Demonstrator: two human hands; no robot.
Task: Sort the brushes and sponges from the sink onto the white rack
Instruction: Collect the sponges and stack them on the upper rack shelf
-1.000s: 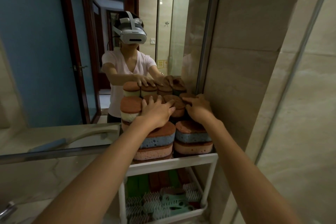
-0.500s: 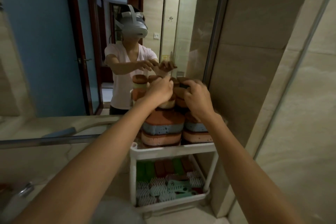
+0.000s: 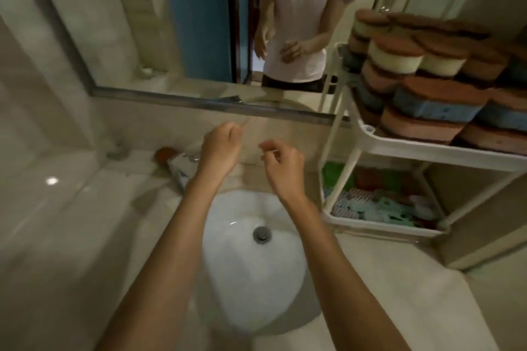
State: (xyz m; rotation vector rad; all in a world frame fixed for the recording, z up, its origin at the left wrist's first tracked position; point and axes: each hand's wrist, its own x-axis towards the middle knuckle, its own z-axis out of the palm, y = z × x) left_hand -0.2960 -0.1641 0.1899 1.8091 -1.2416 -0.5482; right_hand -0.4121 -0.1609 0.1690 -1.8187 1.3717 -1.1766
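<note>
Half a sec ago both our hands were on the stacked sponges. Now they've come off and hang over the white oval ceramic sink (image 3: 251,279). Our left hand (image 3: 219,148) & right hand (image 3: 282,168) both have fingers loosely curled, pinching nothing.

Sink bowl: only the metal drain (image 3: 261,234) shows, no brushes or sponges in it, so we judge the sorting approx. done.

White two-tier plastic rack (image 3: 427,148), right of the sink:
- Top tier: packed w/ brown-topped sponges (image 3: 436,102) in blue, pink & cream layers.
- Lower tier: green & pale brushes (image 3: 379,208) lying flat, blurred.

Behind the sink, to its left, a small red-brown thing (image 3: 165,153) sits on the beige stone table (image 3: 71,222). It's too blurred to ID, poss. one last sponge.
</note>
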